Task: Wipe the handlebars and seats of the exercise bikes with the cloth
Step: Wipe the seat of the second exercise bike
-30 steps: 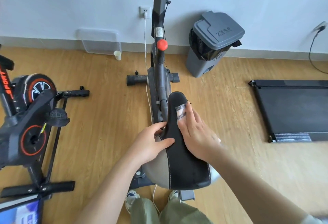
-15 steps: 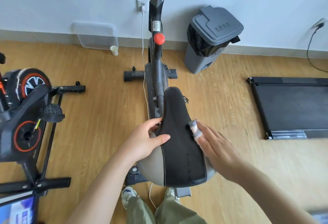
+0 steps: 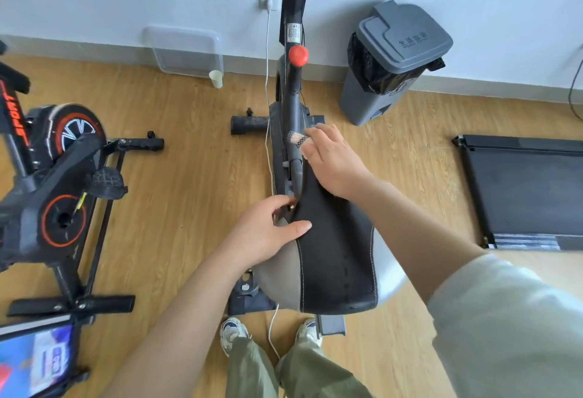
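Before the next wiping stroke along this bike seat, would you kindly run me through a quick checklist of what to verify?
1. Cloth in the right hand: ok, the checked cloth shows under its fingertips.
2. Cloth placed on the seat: ok, it sits at the narrow nose end, ready to draw back.
3. Seat steadied: ok, the left hand grips its left edge.
4. Stroke path free: ok, nothing lies on the black top.
5. White cable out of the way: ok, it hangs left of the frame, apart from both hands.
6. Seat's right side wiped: cannot tell, the forearm hides it.
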